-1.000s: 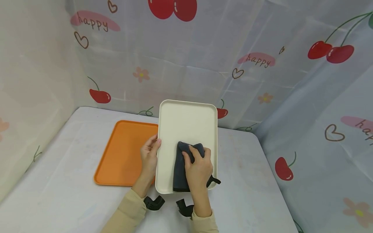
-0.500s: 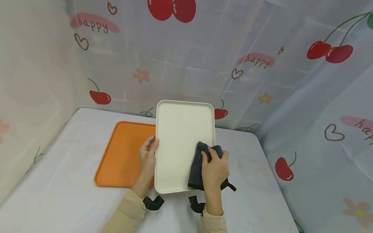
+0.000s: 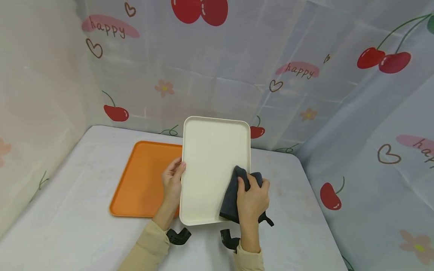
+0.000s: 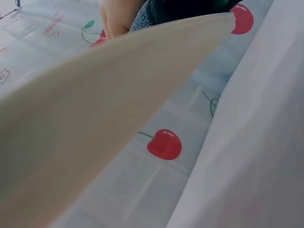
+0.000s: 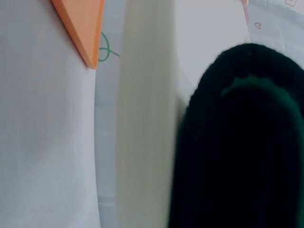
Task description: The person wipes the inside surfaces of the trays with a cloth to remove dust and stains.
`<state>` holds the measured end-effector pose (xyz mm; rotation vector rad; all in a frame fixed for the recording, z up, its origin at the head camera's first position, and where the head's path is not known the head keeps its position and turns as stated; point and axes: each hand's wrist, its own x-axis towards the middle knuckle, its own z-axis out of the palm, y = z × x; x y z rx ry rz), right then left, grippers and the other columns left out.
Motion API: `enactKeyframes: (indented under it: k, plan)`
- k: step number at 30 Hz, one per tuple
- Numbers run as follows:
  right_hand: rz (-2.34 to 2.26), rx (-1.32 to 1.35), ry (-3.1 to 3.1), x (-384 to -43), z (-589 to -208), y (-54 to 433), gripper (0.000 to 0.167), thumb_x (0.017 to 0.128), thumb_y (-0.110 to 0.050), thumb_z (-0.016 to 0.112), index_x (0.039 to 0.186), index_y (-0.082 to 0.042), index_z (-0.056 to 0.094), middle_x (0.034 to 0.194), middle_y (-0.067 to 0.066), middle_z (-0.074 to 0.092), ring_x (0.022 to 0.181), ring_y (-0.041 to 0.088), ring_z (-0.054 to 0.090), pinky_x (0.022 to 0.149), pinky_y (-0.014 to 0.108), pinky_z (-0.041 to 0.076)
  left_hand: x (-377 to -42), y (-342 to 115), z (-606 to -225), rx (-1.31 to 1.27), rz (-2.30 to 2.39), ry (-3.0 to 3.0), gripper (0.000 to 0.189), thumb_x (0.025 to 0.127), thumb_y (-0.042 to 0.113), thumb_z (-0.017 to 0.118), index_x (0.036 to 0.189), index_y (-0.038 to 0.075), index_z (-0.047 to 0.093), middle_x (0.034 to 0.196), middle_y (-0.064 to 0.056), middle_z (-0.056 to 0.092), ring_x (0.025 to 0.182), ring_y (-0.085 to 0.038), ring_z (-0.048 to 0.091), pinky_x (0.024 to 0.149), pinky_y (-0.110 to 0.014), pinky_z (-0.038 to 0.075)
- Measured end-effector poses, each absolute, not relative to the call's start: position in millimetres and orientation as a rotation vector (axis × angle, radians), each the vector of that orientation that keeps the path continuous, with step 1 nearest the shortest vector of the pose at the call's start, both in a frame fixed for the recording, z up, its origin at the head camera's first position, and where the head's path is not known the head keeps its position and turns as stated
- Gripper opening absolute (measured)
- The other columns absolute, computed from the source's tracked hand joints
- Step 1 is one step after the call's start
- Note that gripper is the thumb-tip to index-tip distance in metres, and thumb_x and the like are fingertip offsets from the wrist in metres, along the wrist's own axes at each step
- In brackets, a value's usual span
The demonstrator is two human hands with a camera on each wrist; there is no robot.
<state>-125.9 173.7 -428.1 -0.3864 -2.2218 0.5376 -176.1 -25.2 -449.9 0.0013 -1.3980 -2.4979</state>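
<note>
Tray, cream, mid-frame, tilted up; left hand pinches left edge, right hand grips dark cloth against lower right. Hard pressing could twist tray loose from one-sided hold.

Dark cloth, cream tray beside it; orange tray upper left

We get soft light; in the wrist views, the cream tray against the left hand blurs and the cloth in the right hand turns near-black.
</note>
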Motion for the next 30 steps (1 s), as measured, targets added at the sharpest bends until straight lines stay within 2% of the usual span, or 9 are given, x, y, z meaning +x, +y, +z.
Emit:
enactKeyframes:
  k: [15, 30]
  plan:
    - [0.586, -0.385, -2.219, -122, -433, 158, 0.027, 0.082, -0.029, 0.080, 0.102, -0.011, 0.077, 0.098, 0.020, 0.057, 0.061, 0.038, 0.059, 0.051, 0.050, 0.048, -176, -25, -449, 0.008, -2.534, -1.380, 0.025, 0.096, 0.006, 0.059, 0.118, -0.005, 0.063, 0.088, 0.005, 0.071, 0.074, -0.008, 0.067, 0.066, -0.021, 0.058]
    - [0.573, -0.144, -2.255, -113, -433, 117, 0.027, 0.078, -0.027, 0.083, 0.101, -0.014, 0.077, 0.096, 0.015, 0.058, 0.060, 0.029, 0.061, 0.046, 0.039, 0.048, -175, -23, -450, 0.003, -2.522, -1.408, 0.022, 0.096, 0.008, 0.059, 0.115, -0.001, 0.066, 0.087, 0.005, 0.070, 0.075, -0.007, 0.067, 0.066, -0.021, 0.058]
